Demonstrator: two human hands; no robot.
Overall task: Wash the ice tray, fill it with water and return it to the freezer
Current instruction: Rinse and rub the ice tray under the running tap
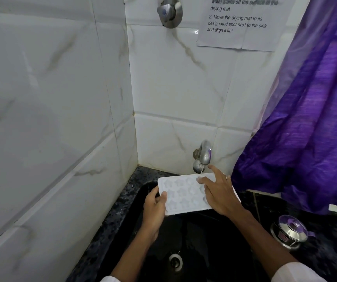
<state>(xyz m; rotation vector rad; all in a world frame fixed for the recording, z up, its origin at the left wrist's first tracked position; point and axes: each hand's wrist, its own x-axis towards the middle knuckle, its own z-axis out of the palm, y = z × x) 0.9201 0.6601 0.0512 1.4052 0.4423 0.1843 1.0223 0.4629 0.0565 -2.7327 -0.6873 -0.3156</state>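
A white ice tray (pixel 180 193) with star-shaped cells is held level over the black sink (pixel 194 241), under the chrome tap (pixel 204 154). A thin stream of water falls from the tap onto the tray's far right part. My left hand (pixel 153 208) grips the tray's near left edge, thumb on top. My right hand (pixel 219 192) lies on the tray's right side with fingers spread, fingertips rubbing the cells by the stream, index finger raised toward the tap.
White marbled tiles form the corner behind and to the left. A purple curtain (pixel 305 129) hangs at right. A small steel pot with a glass lid (pixel 289 234) stands on the dark speckled counter (pixel 326 251). The sink drain (pixel 175 260) sits below. A second valve (pixel 169 12) and a paper note (pixel 238 23) are high on the wall.
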